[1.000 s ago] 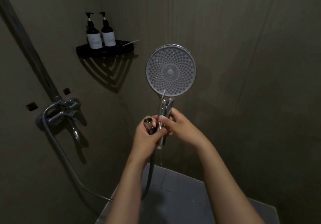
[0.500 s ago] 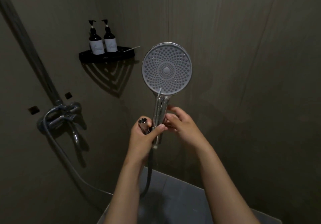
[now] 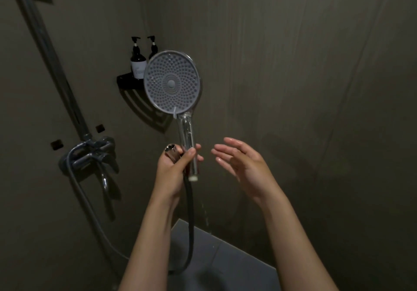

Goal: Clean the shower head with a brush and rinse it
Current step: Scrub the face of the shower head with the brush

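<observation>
I am gripping the shower head (image 3: pixel 172 83) by its clear handle (image 3: pixel 186 132) with my left hand (image 3: pixel 174 166), fingers and thumb curling round the handle's lower part. The shower head is standing upright in front of me, above both hands, with its round grey nozzle face pointing back at me.

In the same hand I am also holding the chrome end (image 3: pixel 171 151) of the hose (image 3: pixel 191 223), just left of the handle and against it. The handle's white bottom tip is sticking out bare below my fingers, not joined to the hose. The hose is hanging down from my palm and curving left behind my left forearm near the floor (image 3: pixel 225 257).

My right hand (image 3: pixel 243 162) is hovering just right of the handle, apart from it. Its palm is facing left and its fingers are spreading loosely, holding nothing. The fingertips (image 3: pixel 230 141) are glistening wet.

Behind the shower head, a black corner shelf (image 3: pixel 127 82) is carrying two dark pump bottles (image 3: pixel 138 65), and the right one is partly hiding behind the shower head. Lower left, the tap (image 3: pixel 92 153) is sitting on the wall (image 3: pixel 293 87), with a pipe (image 3: pixel 52 60) rising from it.
</observation>
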`<state>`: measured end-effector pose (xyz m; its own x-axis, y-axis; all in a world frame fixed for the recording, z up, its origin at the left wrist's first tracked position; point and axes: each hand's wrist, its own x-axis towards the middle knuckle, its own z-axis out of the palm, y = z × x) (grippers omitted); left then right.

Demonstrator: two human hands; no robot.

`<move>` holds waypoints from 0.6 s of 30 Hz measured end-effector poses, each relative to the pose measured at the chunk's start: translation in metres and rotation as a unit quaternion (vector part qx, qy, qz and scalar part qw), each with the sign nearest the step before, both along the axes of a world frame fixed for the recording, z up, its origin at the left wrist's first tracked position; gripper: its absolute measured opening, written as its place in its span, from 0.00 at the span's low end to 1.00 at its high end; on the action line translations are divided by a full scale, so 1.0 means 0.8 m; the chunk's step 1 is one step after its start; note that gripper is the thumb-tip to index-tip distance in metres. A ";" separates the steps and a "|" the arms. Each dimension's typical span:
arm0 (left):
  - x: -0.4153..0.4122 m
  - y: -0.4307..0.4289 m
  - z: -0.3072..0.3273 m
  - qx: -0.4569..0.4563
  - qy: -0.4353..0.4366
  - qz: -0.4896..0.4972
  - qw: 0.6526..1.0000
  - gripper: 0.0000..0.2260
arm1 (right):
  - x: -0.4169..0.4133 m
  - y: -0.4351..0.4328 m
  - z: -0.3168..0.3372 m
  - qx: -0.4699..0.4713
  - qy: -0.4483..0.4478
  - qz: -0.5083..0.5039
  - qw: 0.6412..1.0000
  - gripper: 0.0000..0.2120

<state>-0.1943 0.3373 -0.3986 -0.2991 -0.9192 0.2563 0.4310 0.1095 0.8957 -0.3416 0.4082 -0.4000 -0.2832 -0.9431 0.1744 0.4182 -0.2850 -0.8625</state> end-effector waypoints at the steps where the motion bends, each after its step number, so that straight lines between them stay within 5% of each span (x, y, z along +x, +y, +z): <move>1: 0.002 -0.006 0.003 0.000 0.005 0.000 1.000 0.09 | -0.001 -0.003 0.002 0.000 0.001 0.004 1.000 0.13; 18: -0.002 -0.132 0.073 -0.048 0.017 0.003 0.999 0.06 | 0.013 -0.150 0.074 -0.059 0.036 0.027 0.997 0.11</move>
<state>-0.1958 0.2318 -0.3400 -0.2839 -0.8912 0.3538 0.4597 0.1973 0.8659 -0.3309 0.2885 -0.3407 -0.2146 -0.9284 0.3033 0.3750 -0.3651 -0.8521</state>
